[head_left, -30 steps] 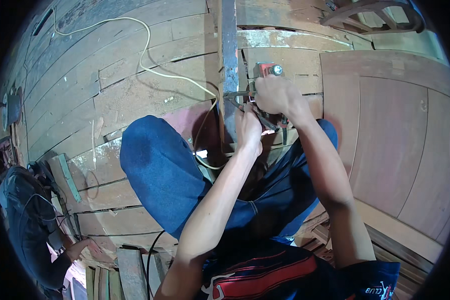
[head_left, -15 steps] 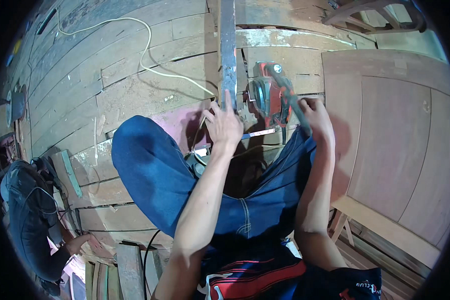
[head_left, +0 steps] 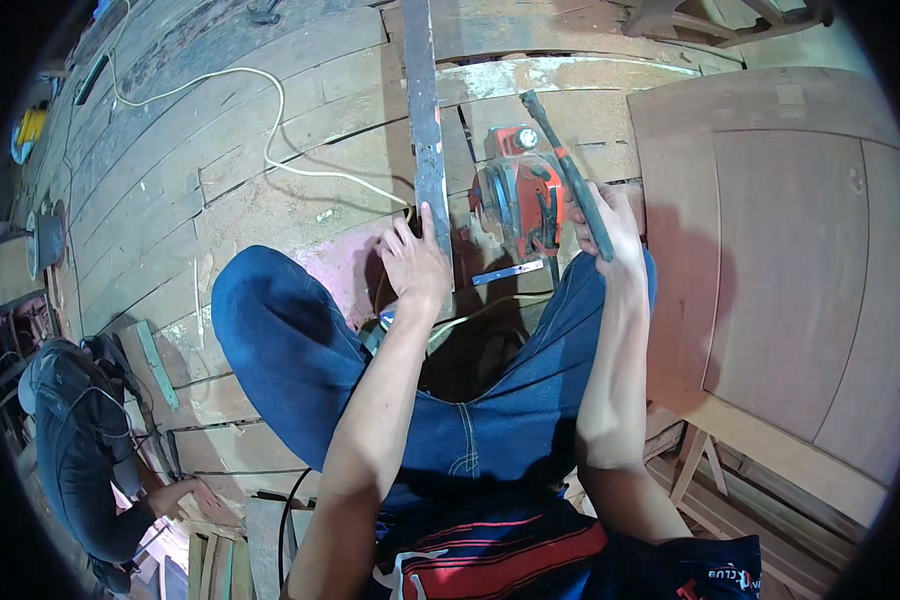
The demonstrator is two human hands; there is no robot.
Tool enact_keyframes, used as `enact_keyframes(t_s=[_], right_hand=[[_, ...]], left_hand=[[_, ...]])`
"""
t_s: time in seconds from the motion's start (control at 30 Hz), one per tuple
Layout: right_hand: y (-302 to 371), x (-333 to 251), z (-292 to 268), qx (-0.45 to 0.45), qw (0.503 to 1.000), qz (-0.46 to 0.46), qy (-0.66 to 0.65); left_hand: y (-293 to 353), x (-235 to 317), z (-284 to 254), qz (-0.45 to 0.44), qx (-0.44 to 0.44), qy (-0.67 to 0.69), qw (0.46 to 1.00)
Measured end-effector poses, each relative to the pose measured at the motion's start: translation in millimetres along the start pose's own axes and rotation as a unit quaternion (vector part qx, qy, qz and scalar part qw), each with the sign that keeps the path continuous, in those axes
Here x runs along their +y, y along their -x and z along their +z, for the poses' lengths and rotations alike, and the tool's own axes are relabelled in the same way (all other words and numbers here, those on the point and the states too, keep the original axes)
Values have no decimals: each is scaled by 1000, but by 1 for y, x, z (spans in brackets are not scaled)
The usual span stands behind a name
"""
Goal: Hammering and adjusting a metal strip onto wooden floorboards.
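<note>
A long narrow wooden beam (head_left: 425,110) with worn dark paint runs away from me across the floor. My left hand (head_left: 413,265) rests at its near end, index finger stretched along the wood and the other fingers spread at its left side. My right hand (head_left: 613,225) is closed around the dark grip of what looks like a hammer (head_left: 570,170), with a red band. The tool slants up and left, its slim head end farthest from me. Just left of it lies a red electric planer (head_left: 542,205). A blue flat strip (head_left: 507,272) lies near the planer's close end.
A white cable (head_left: 280,100) curves over the plank floor (head_left: 240,200) at left. To my right stands a large wooden panel (head_left: 780,270). Another person (head_left: 75,450) crouches at far left, a hand on the floor. A wooden frame (head_left: 720,25) is at far right.
My right hand has raised the hammer-like tool slightly, and the tool now shows sharply instead of blurred. My left hand stays on the beam. The whole view has shifted a little.
</note>
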State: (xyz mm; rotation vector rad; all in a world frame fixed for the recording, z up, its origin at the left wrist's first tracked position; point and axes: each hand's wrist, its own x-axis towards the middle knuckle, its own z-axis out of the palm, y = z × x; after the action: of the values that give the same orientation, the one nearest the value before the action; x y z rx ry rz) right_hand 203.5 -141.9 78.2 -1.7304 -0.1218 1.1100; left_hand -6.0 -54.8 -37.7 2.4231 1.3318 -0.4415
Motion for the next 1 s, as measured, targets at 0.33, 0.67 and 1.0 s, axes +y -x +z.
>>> enact_keyframes(t_s=[0.33,0.67,1.0], right_hand=[[-1,-1,1,49,995,-35,78],[1,5,8,57,947,-76,306],[11,33,65,-19,809,-116,577]], left_hand=[[8,9,-10,-22,-35,4,999],[28,30,-23,13,3,80,997],[54,61,-78,-179,-193,697,667]])
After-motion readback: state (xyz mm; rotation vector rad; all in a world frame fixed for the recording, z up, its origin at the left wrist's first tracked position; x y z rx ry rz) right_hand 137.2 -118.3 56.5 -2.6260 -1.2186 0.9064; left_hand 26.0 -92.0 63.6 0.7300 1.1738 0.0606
